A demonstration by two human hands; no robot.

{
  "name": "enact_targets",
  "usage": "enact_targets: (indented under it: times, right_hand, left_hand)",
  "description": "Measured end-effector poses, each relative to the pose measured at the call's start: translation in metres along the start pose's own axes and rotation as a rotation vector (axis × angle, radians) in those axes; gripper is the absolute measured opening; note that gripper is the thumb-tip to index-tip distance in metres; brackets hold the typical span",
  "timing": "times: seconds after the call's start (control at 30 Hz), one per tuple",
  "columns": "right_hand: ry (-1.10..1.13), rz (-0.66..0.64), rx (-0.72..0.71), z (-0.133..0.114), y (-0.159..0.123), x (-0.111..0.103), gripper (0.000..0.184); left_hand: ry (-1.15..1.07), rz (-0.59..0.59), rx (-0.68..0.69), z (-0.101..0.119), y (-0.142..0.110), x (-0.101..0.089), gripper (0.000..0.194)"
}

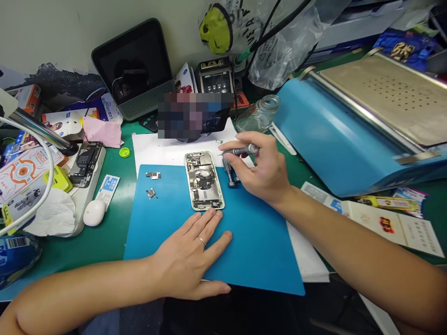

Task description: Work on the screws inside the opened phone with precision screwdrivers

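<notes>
An opened smartphone (205, 184) lies on a blue mat (251, 246), its inner parts and a round dark coil area exposed. My left hand (193, 253) rests flat on the mat, fingers stretched out, the fingertips at the phone's lower edge. Between the fingers of my right hand (267, 165) is a small grey screwdriver (240, 151), held nearly level with its tip pointing left, just right of the phone's top. Beneath that hand, more dark screwdrivers (229, 172) lie at the mat's edge. Two small metal phone parts, a flat plate (152, 175) and an irregular bracket (151, 193), sit left of the phone.
A large blue machine (314, 125) with a perforated metal top stands at the right. Behind the mat are a glass jar (260, 111) and a tablet-like display (134, 70). At the left lie another opened phone (85, 163), a white earbud case (94, 212) and boxes.
</notes>
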State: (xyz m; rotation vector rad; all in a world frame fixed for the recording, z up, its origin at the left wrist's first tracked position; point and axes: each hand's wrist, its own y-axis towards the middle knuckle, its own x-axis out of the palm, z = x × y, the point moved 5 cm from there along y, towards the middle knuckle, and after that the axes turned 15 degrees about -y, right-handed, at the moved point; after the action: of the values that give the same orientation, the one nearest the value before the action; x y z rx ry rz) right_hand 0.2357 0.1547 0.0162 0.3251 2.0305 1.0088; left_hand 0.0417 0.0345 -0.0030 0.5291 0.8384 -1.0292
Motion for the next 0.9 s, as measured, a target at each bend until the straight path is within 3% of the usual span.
enact_targets:
  times: [0.17, 0.4, 0.6, 0.9]
  right_hand:
    - [-0.077, -0.100, -0.068, 0.003, 0.005, 0.001, 0.015]
    - [-0.245, -0.211, -0.269, -0.007, 0.004, 0.006, 0.017]
    - [-0.272, -0.379, -0.266, -0.010, 0.002, 0.011, 0.014]
    - [-0.243, -0.465, -0.246, -0.014, 0.002, 0.010, 0.014]
  left_hand:
    - [-0.003, -0.013, -0.003, 0.000, -0.001, 0.000, 0.087]
    - [-0.006, -0.026, -0.009, 0.000, 0.000, 0.002, 0.087]
    - [-0.009, -0.046, -0.017, -0.001, 0.000, 0.004, 0.089]
    - [-0.016, -0.044, -0.019, -0.001, 0.001, 0.004, 0.088]
